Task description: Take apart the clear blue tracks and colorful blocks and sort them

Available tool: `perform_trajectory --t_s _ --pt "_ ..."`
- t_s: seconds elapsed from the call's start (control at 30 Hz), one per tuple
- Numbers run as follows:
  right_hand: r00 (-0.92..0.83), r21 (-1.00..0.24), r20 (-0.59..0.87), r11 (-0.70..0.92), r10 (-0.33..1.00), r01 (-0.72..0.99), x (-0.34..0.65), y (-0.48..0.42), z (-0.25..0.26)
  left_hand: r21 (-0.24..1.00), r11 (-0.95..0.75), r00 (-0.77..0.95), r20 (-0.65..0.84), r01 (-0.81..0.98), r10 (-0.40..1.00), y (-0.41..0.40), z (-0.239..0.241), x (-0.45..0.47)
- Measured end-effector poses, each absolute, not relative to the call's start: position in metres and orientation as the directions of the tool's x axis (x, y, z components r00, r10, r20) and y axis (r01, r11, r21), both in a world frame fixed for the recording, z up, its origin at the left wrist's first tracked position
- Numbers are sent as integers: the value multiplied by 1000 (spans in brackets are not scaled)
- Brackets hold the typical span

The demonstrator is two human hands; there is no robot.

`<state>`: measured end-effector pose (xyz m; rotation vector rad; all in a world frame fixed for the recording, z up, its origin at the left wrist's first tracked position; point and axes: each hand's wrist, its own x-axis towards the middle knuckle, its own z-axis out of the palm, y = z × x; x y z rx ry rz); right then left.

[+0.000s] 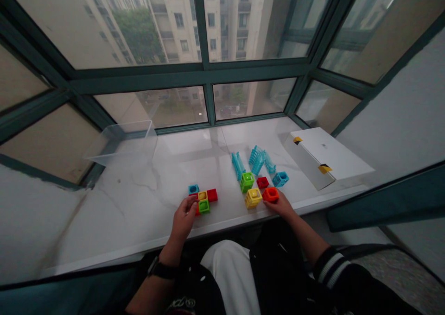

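Note:
My left hand [184,217] is closed at the near left side of a small cluster of joined toy blocks, its fingertips on the red ones there. A blue block [193,189], a yellow block [202,196], a green block [204,206] and a red block [212,195] show in that cluster. My right hand [282,206] grips an orange-red block [270,195] from its near right side. Just left of it stands a yellow block [253,198]. Behind are a green block [247,181], a dark red block [263,182] and a blue block [280,179].
Translucent blue pieces, one a long strip [238,166] and one ribbed and curved [257,160], lie behind the blocks. A clear plastic bin [139,150] stands at the left back. A white box [330,153] with yellow-black corner tabs sits at the right, below the windows.

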<state>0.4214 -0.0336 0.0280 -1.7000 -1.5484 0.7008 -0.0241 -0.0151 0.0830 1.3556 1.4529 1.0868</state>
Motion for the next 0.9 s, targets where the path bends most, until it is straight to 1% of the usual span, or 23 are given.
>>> perform_trajectory --t_s 0.17,0.3,0.57,0.9 --pt "148 -853 87 -3 985 522 428 -37 25 963 31 -57 -16 267 998 -16 87 -24" --pt "125 -843 47 -27 991 538 429 -40 28 962 21 -58 -5 272 998 -17 87 -25" --pt "66 -837 66 19 996 547 427 -40 36 966 25 -56 -11 256 998 -17 83 -24" --pt "116 -836 69 -6 991 548 426 -37 31 968 23 -71 -6 249 997 -14 79 -30"
